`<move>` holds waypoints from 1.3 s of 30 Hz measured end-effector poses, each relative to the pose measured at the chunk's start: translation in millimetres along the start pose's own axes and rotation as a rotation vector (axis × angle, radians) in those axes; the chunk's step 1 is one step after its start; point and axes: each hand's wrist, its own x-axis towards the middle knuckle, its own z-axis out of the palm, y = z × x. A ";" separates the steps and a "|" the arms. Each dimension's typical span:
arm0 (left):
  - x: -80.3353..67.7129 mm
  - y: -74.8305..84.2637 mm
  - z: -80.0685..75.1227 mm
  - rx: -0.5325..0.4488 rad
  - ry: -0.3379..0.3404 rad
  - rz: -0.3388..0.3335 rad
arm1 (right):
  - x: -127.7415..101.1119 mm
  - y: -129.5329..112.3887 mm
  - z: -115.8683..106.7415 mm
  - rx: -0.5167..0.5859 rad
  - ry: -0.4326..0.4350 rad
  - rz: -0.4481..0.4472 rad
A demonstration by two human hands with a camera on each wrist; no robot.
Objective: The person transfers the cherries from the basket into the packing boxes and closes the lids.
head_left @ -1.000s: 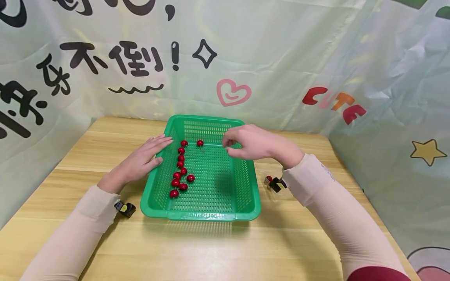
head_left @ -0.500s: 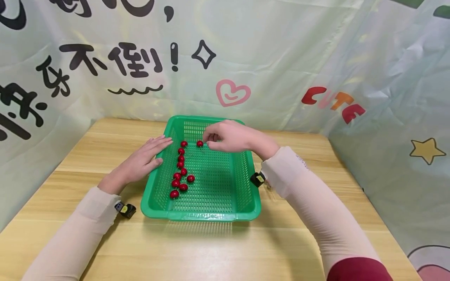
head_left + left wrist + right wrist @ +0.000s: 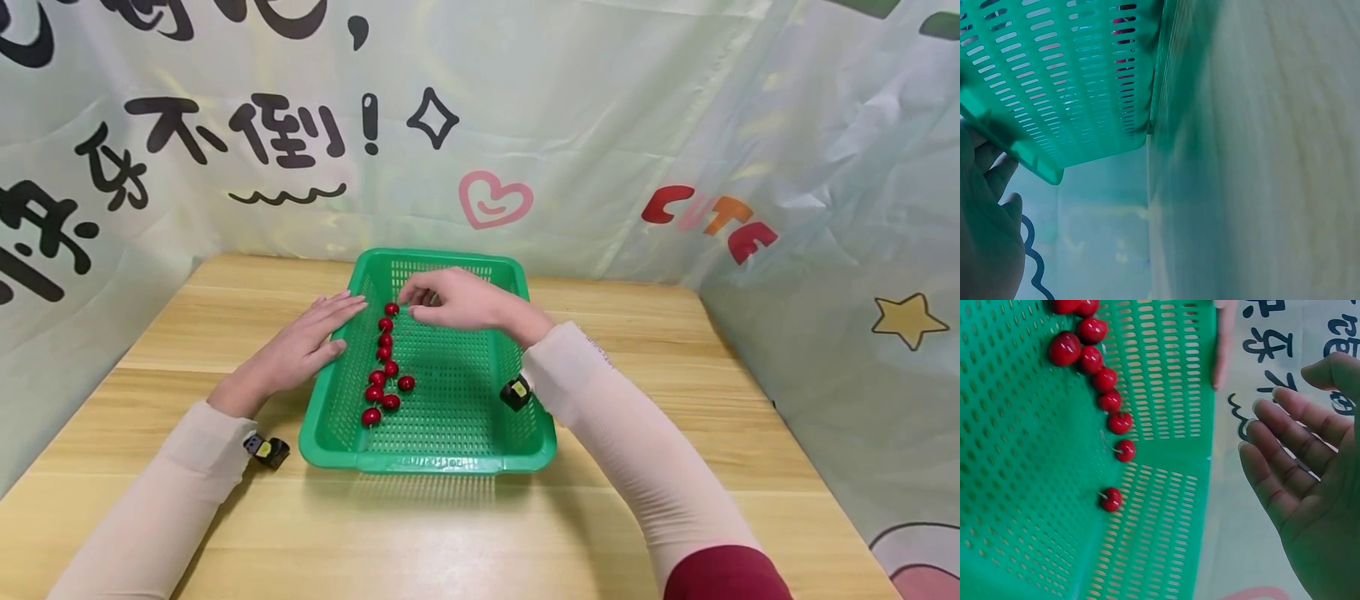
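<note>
Pale printed backdrop cloth (image 3: 600,125) with black characters, pink heart and coloured letters, filling upper half of head view; light wooden bench (image 3: 480,533) below.

Green perforated plastic basket (image 3: 450,454), rectangular, at centre of head view, resting flat on bench.

Small glossy red cherries (image 3: 385,367), strung in a loose line down left part of basket floor; same line visible at upper left of right wrist view (image 3: 1105,380), short stems on some. One separate cherry (image 3: 1111,499) lower in that view, apart from the line, close to the corner where basket floor meets wall.

Left hand (image 3: 303,346), left of centre in head view, fingers straight and flat, lying against outer left rim of basket; holding nothing. Fingers (image 3: 997,178) dim at lower left of left wrist view, next to basket rim.

Right hand (image 3: 457,300), above far half of basket in head view, fingers loosely bent, spread and relaxed in right wrist view (image 3: 1310,481); nothing gripped. Near upper end of cherry line, not touching.

Cream sleeves (image 3: 645,467) on both forearms; small black and yellow wrist devices (image 3: 268,448) at each cuff.
</note>
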 end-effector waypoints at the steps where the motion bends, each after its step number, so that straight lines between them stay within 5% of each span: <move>1: -0.1 0.1 0.0 0.001 -0.001 -0.001 | 1.8 1.0 3.1 0.011 -0.001 0.004; 9: -0.4 1.0 -0.1 0.008 -0.007 -0.012 | 13.9 11.4 27.1 0.108 -0.032 0.038; 39: 0.4 1.8 0.1 0.006 0.002 0.011 | 28.1 20.9 73.2 0.041 -0.357 0.156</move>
